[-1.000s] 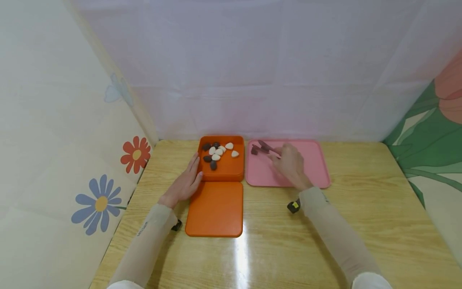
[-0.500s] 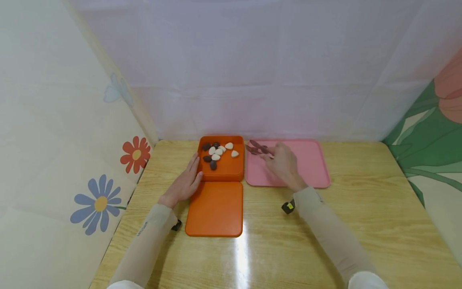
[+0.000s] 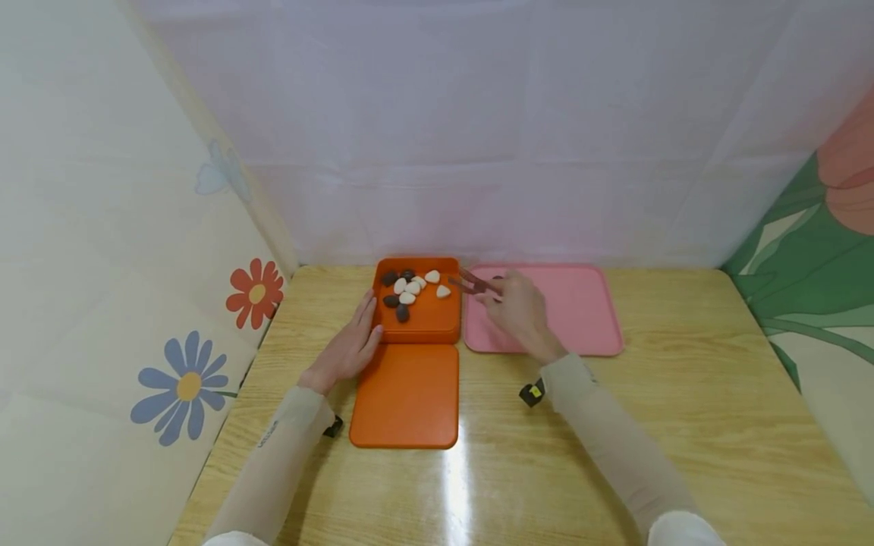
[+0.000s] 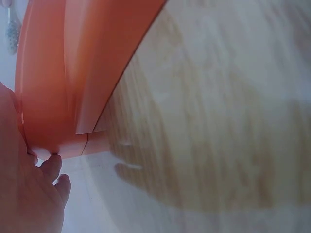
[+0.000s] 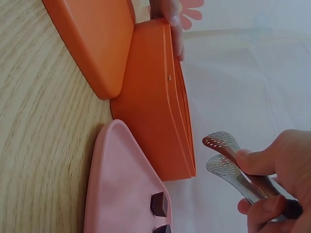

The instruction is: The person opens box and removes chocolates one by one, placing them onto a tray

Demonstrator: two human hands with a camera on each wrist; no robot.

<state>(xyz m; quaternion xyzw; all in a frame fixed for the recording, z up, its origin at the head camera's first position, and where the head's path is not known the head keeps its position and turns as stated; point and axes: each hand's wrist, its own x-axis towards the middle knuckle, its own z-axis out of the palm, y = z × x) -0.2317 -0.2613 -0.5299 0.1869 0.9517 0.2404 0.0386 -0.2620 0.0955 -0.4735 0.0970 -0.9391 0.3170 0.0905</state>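
My right hand (image 3: 517, 309) holds metal tongs (image 5: 238, 167) with perforated heads; the heads stand apart and show nothing between them. In the head view the tongs' tips overlap the right rim of the orange box (image 3: 437, 320), raised over the pink tray's left edge. Inside the box lie white stones (image 3: 413, 287) and dark stones (image 3: 403, 312). My left hand (image 3: 344, 345) rests against the box's left side, fingers straight along the wall and thumb near the front corner. Dark chunks (image 5: 159, 204) sit on the pink tray (image 3: 580, 318).
An orange lid (image 3: 405, 398) lies flat on the wooden table (image 3: 505, 447), just in front of the box. Behind the box and tray hangs a pale cloth backdrop (image 3: 478, 152). A wall with painted flowers (image 3: 190, 387) stands at the left.
My right hand has moved left with the tongs, from over the tray to the box's right rim. A dark chunk on the tray now shows beside the fingers. My left hand stays in place.
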